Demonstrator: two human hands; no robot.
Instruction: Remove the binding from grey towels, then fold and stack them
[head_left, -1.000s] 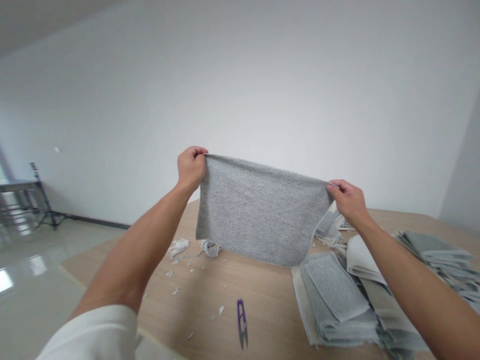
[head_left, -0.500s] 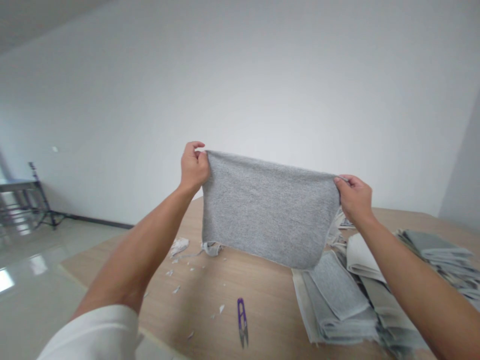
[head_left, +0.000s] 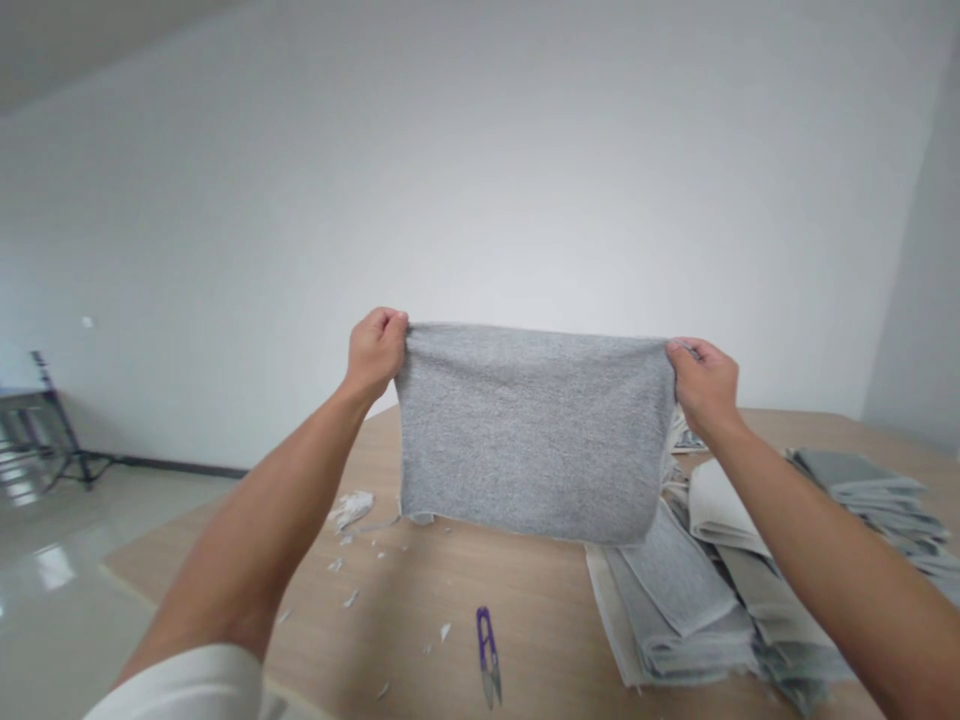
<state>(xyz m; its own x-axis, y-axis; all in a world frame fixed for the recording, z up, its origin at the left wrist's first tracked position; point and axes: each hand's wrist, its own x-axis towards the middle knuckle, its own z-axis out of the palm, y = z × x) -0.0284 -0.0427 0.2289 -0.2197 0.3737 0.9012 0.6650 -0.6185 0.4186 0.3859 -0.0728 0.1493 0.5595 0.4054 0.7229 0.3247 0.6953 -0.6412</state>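
Note:
A grey piece of fabric (head_left: pixel 532 430) hangs stretched out above the table, held up by its two top corners. My left hand (head_left: pixel 379 350) pinches the upper left corner, fingers closed. At the upper right corner, my right hand (head_left: pixel 703 378) is closed on the fabric between thumb and fingers. Its top edge runs nearly level, with faint creases near the grips. Below it on the table lie purple thread snips (head_left: pixel 487 655), blades toward me. Stacked grey fabric pieces (head_left: pixel 679 620) lie under the fabric's lower right side.
The wooden table (head_left: pixel 547 590) carries small white scraps (head_left: pixel 351 598) and a crumpled white bit (head_left: pixel 351 508) at left. More folded fabric (head_left: pixel 862 475) and a cream folded cloth (head_left: pixel 720 505) lie at right. A black tripod (head_left: pixel 71 430) stands on the floor at far left.
My left hand has lowered and moved slightly left, and its fingers have closed in. The right hand has risen a little, so the fabric's top edge has levelled.

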